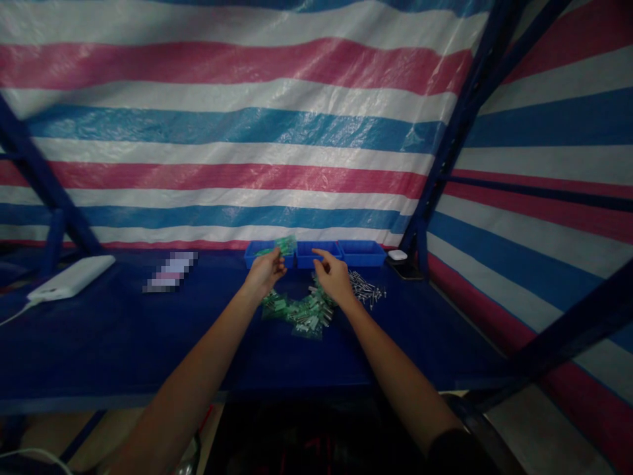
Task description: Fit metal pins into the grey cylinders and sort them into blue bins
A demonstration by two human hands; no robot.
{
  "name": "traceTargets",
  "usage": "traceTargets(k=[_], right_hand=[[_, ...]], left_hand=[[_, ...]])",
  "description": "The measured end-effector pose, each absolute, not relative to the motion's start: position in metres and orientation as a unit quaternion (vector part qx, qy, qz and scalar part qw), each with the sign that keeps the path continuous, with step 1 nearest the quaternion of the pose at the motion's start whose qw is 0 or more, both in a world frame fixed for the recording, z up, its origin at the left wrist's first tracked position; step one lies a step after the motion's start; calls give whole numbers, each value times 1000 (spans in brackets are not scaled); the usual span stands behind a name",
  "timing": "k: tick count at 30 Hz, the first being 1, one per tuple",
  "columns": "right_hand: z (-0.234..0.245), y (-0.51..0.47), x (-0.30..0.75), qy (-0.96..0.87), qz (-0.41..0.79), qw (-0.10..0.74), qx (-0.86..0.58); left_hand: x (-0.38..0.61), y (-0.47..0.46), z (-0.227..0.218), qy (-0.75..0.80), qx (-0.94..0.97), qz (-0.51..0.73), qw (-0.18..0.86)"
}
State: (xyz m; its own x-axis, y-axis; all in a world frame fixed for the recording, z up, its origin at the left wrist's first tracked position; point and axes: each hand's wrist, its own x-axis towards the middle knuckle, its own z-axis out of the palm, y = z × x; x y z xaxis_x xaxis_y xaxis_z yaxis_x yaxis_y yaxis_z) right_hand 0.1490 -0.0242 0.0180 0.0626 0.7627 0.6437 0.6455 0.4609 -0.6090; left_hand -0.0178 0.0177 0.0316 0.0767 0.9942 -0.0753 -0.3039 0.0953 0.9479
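My left hand [264, 270] is closed on a small green packet [285, 245] and holds it just above the left blue bin [253, 254]. My right hand [332, 276] hovers over the heap of green packets [301, 313], near the middle blue bin [319, 253]. Its index finger points left and the other fingers are loosely apart, holding nothing that I can see. A pile of small metal parts [366, 289] lies right of my right hand.
A third blue bin [362, 253] stands to the right. A white power bank [72, 277] with a cable lies far left. A blurred card [171, 272] rests on the blue tabletop [123, 336]. A small white device [397, 254] sits by the blue frame post. Striped tarpaulin closes the back and right.
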Motion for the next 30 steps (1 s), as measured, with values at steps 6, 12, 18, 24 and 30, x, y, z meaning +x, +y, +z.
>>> traceTargets(k=[6, 12, 18, 24, 30], right_hand=[[18, -23, 156, -709, 99, 467, -520], [20, -39, 153, -846, 195, 172, -466], [24, -58, 143, -866, 137, 73, -476], [16, -50, 137, -881, 152, 104, -436], [29, -45, 149, -822, 165, 344, -422]], left_hand=[[-22, 32, 14, 558, 585, 418, 415], [-33, 29, 5, 529, 738, 367, 203], [-29, 27, 3, 520, 766, 333, 178], [-19, 20, -3, 468, 827, 268, 159], [-14, 10, 7, 459, 815, 291, 202]])
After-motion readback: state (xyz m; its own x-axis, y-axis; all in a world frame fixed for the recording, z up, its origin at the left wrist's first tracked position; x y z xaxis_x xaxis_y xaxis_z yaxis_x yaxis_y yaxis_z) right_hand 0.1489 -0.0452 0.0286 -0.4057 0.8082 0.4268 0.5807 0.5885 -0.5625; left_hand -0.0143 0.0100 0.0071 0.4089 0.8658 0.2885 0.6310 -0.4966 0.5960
